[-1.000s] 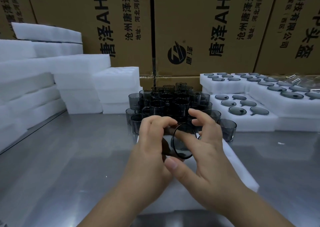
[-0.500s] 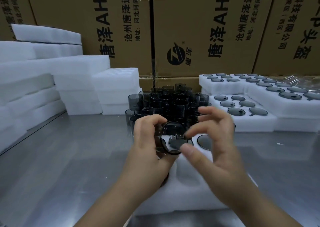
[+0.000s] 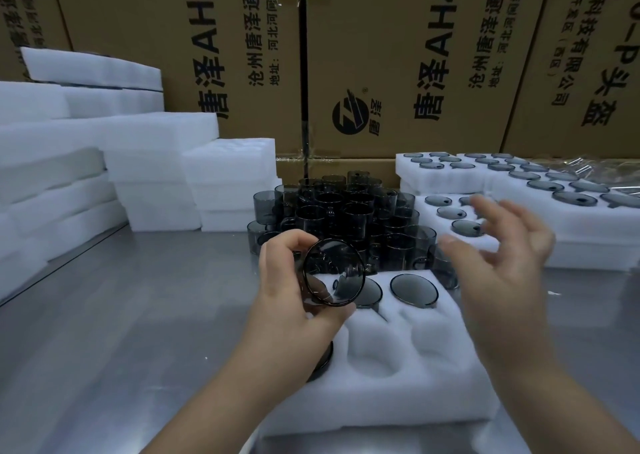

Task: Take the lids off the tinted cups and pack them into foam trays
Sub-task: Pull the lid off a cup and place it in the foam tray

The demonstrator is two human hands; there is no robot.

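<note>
Upper left of frame: spare foam slabs [image 3: 104, 149], out of play.
Centre: my left hand [image 3: 284, 298], fingers curled round tinted cup [image 3: 334, 273], held on its side over far edge of foam tray [image 3: 381, 401].
Lid on it or off: can't tell, glare.
Risk: smooth wall, light grip. Cup slips to desk [image 3: 138, 315] or knocks cup pile [image 3: 346, 218] behind.
Two lids [image 3: 414, 289] sit in far pockets; near pockets empty.
Right of centre: my right hand [image 3: 502, 263], fingers spread, holding nothing, blurred. Careless sweep could clip pile's edge cups.
</note>
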